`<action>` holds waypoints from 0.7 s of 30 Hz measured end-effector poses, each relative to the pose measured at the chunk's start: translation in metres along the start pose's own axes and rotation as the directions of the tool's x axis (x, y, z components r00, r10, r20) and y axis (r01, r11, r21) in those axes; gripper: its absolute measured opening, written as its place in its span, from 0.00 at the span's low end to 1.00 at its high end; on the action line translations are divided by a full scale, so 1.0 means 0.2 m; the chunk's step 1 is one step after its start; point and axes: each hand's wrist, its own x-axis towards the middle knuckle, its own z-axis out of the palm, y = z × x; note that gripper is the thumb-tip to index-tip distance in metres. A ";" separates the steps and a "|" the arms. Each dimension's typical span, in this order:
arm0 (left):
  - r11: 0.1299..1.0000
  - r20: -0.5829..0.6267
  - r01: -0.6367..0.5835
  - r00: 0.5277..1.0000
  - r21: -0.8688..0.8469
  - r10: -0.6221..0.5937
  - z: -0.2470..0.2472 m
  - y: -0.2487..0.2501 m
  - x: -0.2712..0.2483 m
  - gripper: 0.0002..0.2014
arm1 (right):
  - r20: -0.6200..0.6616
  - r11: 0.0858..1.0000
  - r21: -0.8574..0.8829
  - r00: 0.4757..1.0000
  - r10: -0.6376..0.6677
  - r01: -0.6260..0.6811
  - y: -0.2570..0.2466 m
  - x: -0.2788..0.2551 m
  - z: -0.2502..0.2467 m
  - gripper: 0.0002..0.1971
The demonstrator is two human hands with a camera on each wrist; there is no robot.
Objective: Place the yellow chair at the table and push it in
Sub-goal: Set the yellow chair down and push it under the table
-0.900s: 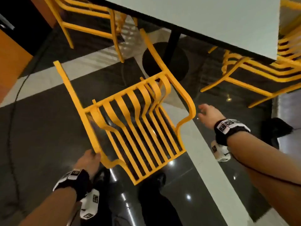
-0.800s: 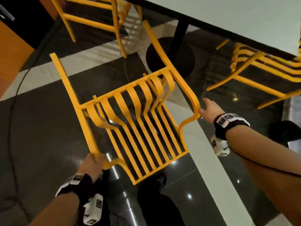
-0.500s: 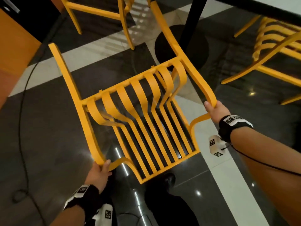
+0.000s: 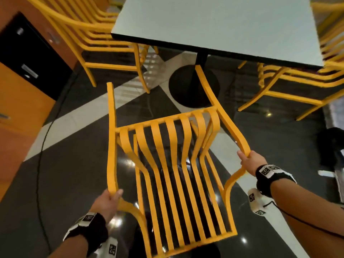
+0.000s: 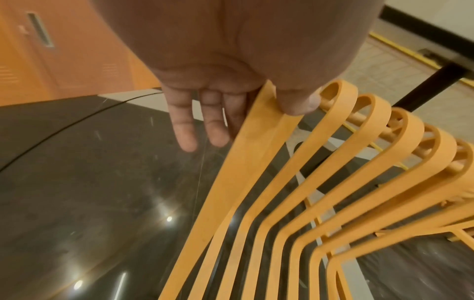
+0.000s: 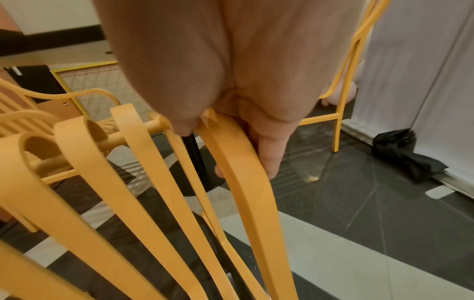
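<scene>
The yellow chair (image 4: 173, 164) is tipped over and held up off the floor, its legs pointing to 12 o'clock, toward the table (image 4: 219, 21). The left hand (image 4: 107, 202) grips the side rail at 7 o'clock, thumb pressed on top, fingers partly curled behind the rail. The right hand (image 4: 251, 162) grips the other side rail at 3 o'clock, fingers wrapped around it.

The chair looks hard and stiff, made of thin bent strips that will not squash. It looks big more than heavy, so two hands, one on each side rail, seem the best hold. The smooth paint may be a bit slippery.

The black table post (image 4: 202, 59) and its round foot (image 4: 193, 86) stand right past the chair legs and could block them. More yellow chairs sit at 10 o'clock (image 4: 104, 40) and 2 o'clock (image 4: 290, 79). A black cord (image 4: 40, 155) lies on the shiny floor (image 4: 74, 174) at 9 o'clock.
</scene>
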 end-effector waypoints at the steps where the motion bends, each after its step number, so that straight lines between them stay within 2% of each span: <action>1: 0.999 -0.002 -0.020 1.000 0.032 0.020 -0.09 0.02 0.02 0.18 | -0.005 1.000 0.012 1.000 0.013 -0.012 -0.01 -0.07 0.00 0.25; 6: 0.976 -0.067 -0.146 0.985 0.164 0.159 -0.43 0.20 0.14 0.27 | -0.077 0.998 0.049 0.996 0.035 -0.032 -0.06 -0.37 -0.02 0.21; 10: 0.956 -0.158 -0.232 0.952 0.178 0.261 -0.55 0.42 0.12 0.24 | -0.118 0.996 -0.059 0.991 0.062 -0.069 -0.06 -0.53 -0.11 0.22; 12: 0.946 -0.163 -0.288 0.936 0.150 0.311 -0.57 0.50 0.12 0.20 | -0.103 0.984 -0.149 0.992 0.079 -0.094 -0.04 -0.57 -0.14 0.17; 14: 0.932 -0.159 -0.343 0.920 0.114 0.358 -0.57 0.54 0.12 0.16 | -0.095 0.984 -0.133 0.989 0.110 -0.122 -0.03 -0.58 -0.16 0.09; 15: 0.926 -0.155 -0.366 0.914 0.088 0.376 -0.56 0.55 0.11 0.14 | -0.102 0.983 -0.122 0.987 0.123 -0.135 -0.03 -0.56 -0.17 0.08; 18: 0.908 -0.163 -0.417 0.899 -0.032 0.407 -0.54 0.52 0.07 0.13 | -0.149 0.986 -0.059 0.978 0.148 -0.158 -0.07 -0.49 -0.22 0.23; 21: 0.943 -0.126 -0.333 0.936 -0.006 0.329 -0.50 0.34 0.03 0.19 | -0.166 0.984 -0.018 0.971 0.170 -0.175 -0.14 -0.36 -0.31 0.29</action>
